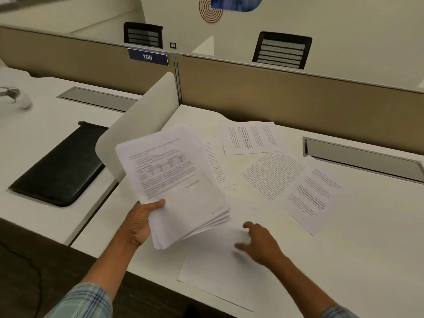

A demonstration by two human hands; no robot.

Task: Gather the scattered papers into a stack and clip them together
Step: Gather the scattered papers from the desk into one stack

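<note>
Your two bare forearms, your left hand (pixel 140 222) and right hand (pixel 258 243) ungloved, blue-and-white plaid sleeves (pixel 85 301) rolled up near both elbows

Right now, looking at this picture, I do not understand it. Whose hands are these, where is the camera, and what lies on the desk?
No machine is here: a person wears a camera on the head, looking down at their own two hands. The left hand holds a thick stack of papers lifted above the white desk. The right hand reaches over a blank sheet near the desk's front edge. More printed sheets lie scattered behind, not yet gathered. On the neighbouring desk to the left lies a black folder. I see no clip.
</note>
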